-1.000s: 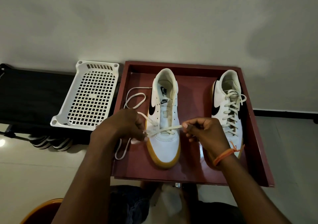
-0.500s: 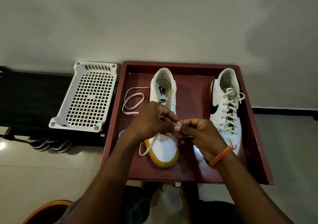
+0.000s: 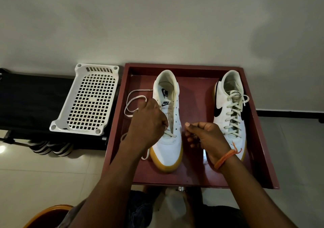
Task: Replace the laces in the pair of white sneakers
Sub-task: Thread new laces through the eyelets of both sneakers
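A white basket (image 3: pixel 87 99) lies left of the red tray (image 3: pixel 259 140). In the tray, a loose lace (image 3: pixel 133 103) trails beside the left sneaker (image 3: pixel 169 150). The left hand (image 3: pixel 149 122) pinches that lace at the lowest eyelets. The right hand (image 3: pixel 205 135) is curled; whether it holds anything cannot be told. The laced sneaker (image 3: pixel 229 112) stands farthest right.

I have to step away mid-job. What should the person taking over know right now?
Left hand pinches the lace at the left sneaker, by its lower eyelets.
Right hand is curled beside that shoe; whether it holds a lace end cannot be told.
Both sneakers sit in the red tray.
Done: right sneaker fully laced; left has only the bottom bar threaded.
Left: lace the remaining eyelets upward.
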